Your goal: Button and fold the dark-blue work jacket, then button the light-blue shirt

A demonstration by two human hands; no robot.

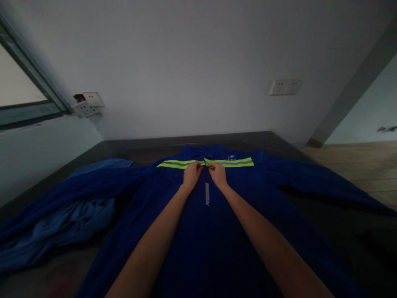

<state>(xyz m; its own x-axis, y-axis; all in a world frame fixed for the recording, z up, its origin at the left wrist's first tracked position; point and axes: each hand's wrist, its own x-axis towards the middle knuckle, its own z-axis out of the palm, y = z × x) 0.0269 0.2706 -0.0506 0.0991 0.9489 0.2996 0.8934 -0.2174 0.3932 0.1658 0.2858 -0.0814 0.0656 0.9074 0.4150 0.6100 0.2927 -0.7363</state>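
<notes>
Over at left: lighter blue garment [96, 213], rumpled beneath outstretched sleeve [93, 185] of dark blue jacket [203, 236], laid flat on dark table [248, 138]. To centre now: pinching jacket front at reflective strip [173, 164] with left hand [192, 171]; close beside, pinching its opposite side with right hand [217, 173]. Farther right: second sleeve [322, 180] stretched sideways, wall socket [285, 87] above.

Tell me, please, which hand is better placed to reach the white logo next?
Probably the right hand: it is at the inner end of the right reflective strip, beside the white logo, while the left hand is farther away, across the garment's middle.
</notes>
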